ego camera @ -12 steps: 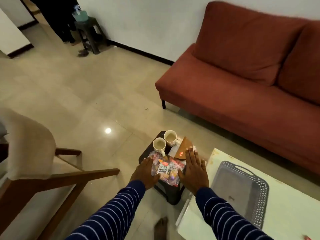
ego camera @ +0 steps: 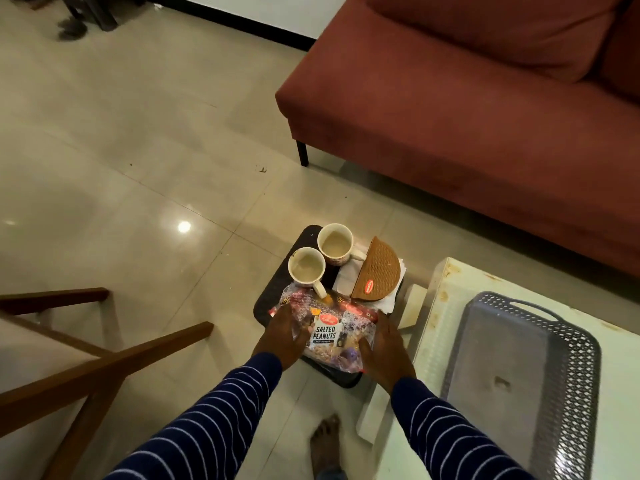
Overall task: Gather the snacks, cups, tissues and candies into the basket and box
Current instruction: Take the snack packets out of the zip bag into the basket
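Observation:
A small dark stool (ego camera: 273, 292) holds two white cups (ego camera: 306, 268) (ego camera: 335, 243), white tissues (ego camera: 348, 273) under a brown half-round holder (ego camera: 379, 271), and a pile of snack packets with a salted peanuts packet (ego camera: 325, 332) on top. My left hand (ego camera: 282, 336) grips the pile's left side and my right hand (ego camera: 382, 344) grips its right side. A grey perforated basket (ego camera: 561, 362) lies on the pale table to the right, with nothing in it. No box is in view.
A red sofa (ego camera: 467, 109) stands behind the stool. The pale table (ego camera: 436, 327) is on the right. A wooden chair frame (ego camera: 104, 358) is at the left. My bare foot (ego camera: 325, 445) rests on the tiled floor below the stool.
The view has dropped closer to the stool. My hands went from lying flat beside the snack pile to closing around its two sides.

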